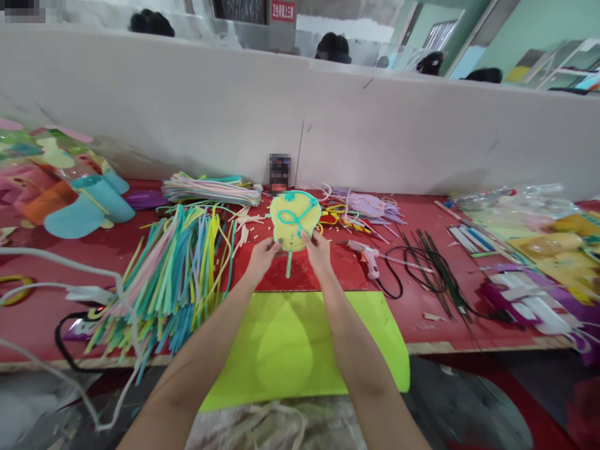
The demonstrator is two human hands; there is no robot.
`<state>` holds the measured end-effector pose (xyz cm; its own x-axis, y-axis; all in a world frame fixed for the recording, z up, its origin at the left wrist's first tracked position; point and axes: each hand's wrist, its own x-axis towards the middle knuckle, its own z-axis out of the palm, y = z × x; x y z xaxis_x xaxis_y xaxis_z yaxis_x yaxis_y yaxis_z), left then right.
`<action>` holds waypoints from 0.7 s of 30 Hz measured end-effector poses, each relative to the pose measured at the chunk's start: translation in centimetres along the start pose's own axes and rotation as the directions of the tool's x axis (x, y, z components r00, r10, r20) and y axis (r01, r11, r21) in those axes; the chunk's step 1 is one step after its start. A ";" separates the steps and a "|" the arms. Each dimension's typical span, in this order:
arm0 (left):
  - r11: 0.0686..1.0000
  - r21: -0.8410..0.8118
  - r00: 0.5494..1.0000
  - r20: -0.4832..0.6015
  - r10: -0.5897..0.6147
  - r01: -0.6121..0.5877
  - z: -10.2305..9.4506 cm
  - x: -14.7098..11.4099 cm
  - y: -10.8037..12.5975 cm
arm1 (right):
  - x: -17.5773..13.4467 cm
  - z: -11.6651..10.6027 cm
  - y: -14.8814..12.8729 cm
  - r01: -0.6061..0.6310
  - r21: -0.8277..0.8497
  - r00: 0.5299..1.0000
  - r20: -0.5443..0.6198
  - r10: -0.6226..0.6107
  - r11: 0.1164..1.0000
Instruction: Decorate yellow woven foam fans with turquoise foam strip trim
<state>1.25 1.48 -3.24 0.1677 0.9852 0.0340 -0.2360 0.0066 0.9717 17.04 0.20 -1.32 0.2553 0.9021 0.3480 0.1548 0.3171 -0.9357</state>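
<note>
A flat yellow craft piece [287,235] with a wavy, rounded outline is held up over the red tabletop. A turquoise pipe cleaner [287,220] makes a loop across its face, and a short light green stem [289,265] points down from its bottom edge. My left hand [265,255] pinches the lower left edge between thumb and fingers. At the lower right edge, my right hand [319,249] grips it with the thumb on the front. Fingertips behind the piece are hidden. Below my wrists, a lime green sheet [300,344] hangs over the table's front edge.
Left of my hands lies a large heap of colored pipe cleaners [173,269]. A glue gun [370,257] with a black cord lies to the right, beside dark green stems [435,275]. Blue felt boots [89,206] stand far left. A white partition [210,112] closes the back.
</note>
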 end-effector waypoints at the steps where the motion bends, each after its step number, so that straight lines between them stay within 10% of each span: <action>1: 1.000 0.017 1.000 -0.001 0.006 -0.006 -0.1 0.1 -0.1 | 0.0 0.1 0.2 -0.007 0.021 1.000 0.005 0.007 1.000; 15: 1.000 -0.009 1.000 0.020 -0.004 0.005 -0.3 0.1 0.5 | 0.4 0.1 1.4 -0.140 0.135 0.988 0.089 0.129 0.981; 21: 0.994 -0.065 0.993 -0.084 0.087 -0.092 -1.1 0.5 0.4 | 0.3 0.2 0.6 -0.365 0.258 0.910 0.303 0.284 0.895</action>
<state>0.15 2.16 -3.08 0.0660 0.9929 0.0985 -0.3125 -0.0732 0.9471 17.02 0.68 -1.82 -0.0125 0.9994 0.0333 -0.2007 0.0301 -0.9792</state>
